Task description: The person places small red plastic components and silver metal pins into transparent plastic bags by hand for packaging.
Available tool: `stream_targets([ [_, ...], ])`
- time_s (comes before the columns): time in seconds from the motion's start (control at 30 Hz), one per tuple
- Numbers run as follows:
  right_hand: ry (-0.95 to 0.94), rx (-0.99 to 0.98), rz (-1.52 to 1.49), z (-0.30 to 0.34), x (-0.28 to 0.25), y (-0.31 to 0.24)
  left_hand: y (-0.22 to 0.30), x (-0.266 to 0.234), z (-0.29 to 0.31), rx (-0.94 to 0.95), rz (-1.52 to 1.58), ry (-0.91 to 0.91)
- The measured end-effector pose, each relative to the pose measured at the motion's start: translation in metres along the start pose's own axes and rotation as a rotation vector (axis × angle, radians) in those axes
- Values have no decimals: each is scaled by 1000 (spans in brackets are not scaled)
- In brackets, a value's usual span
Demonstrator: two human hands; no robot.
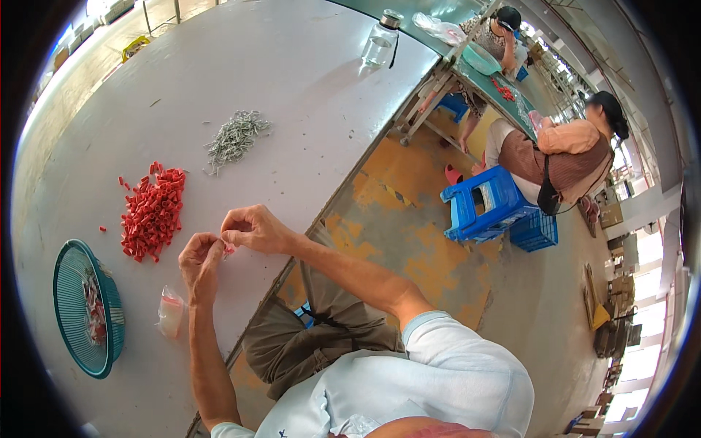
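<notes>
Over the tabletop [307, 95], I have the left hand [200, 264] and right hand [257, 229] together, pinching a small reddish piece [229, 249] between them, near 1 pile of red bits [152, 213].

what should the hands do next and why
Perhaps let the right hand release the small reddish item, leaving it to the left hand: both hands meet at it, and the teal basket stands on the left hand's side.
</notes>
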State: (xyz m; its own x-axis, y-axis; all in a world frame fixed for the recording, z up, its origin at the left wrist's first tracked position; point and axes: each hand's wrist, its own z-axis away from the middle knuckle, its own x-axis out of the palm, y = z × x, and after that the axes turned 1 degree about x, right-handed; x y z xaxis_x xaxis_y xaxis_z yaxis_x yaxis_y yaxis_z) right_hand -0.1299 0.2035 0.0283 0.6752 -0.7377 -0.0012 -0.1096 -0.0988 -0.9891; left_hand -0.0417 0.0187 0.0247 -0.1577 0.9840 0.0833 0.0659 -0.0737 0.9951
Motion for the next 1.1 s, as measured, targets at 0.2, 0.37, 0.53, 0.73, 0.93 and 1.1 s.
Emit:
stream_targets([
  [0.2,24,-24,87,1,-3,-1,7,9,-3,-7,-96,25],
  [0.37,57,-44,5,4,2,-2,3,-6,0,-10,-149,78],
  [0.53,6,-74,0,6,0,-3,0,-4,2,15,-125,51],
  [0.73,16,-47,-34,-1,-4,9,-7,-7,-5,-25,-104,65],
  [0.93,-31,-137,-118,-3,-3,2,8,-3,-7,88,-257,76],
  [1.1,-27,-153,-6,6,-2,12,-7,-6,0,15,-214,14],
])
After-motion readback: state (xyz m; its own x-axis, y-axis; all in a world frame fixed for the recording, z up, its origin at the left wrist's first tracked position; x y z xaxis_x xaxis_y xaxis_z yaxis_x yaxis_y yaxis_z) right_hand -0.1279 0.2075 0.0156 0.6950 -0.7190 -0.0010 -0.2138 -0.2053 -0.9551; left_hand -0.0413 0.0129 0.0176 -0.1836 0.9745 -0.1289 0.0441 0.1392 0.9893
